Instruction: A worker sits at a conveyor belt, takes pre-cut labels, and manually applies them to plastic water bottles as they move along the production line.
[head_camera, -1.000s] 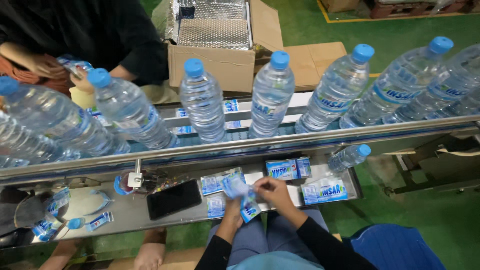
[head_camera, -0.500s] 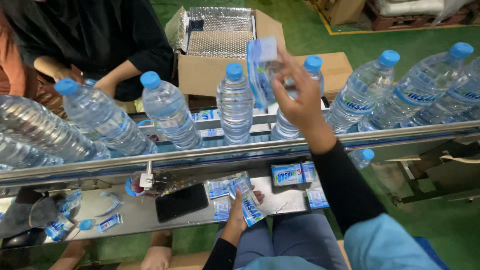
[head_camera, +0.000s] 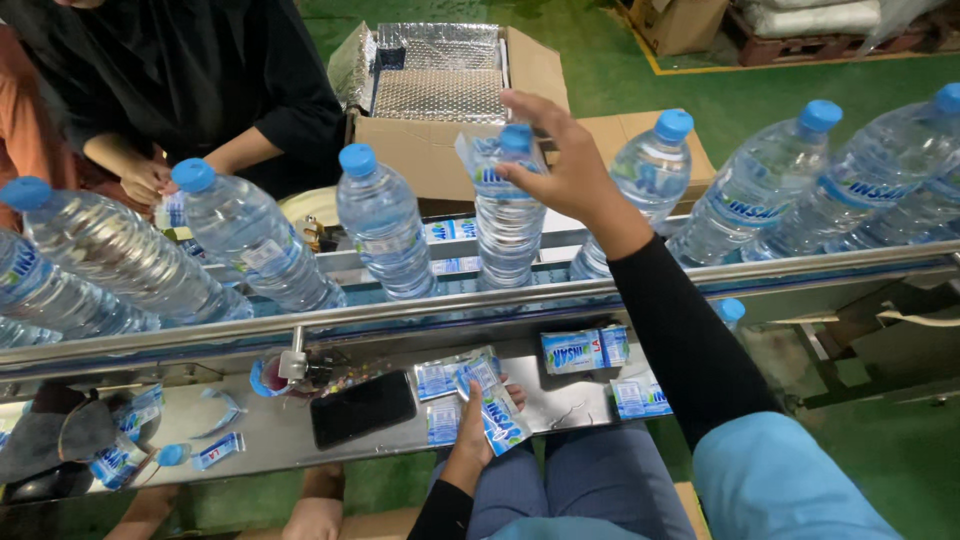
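Right hand (head_camera: 570, 170) pinches a label sleeve (head_camera: 490, 165) over the capped bottle (head_camera: 508, 225) on the conveyor rail (head_camera: 500, 300) — best to keep the sleeve open and square to the neck. Left hand (head_camera: 478, 425) grips a stack of sleeves (head_camera: 498, 410) at the shelf (head_camera: 270, 430). Sleeve's lower edge hard to make out — clear on clear.
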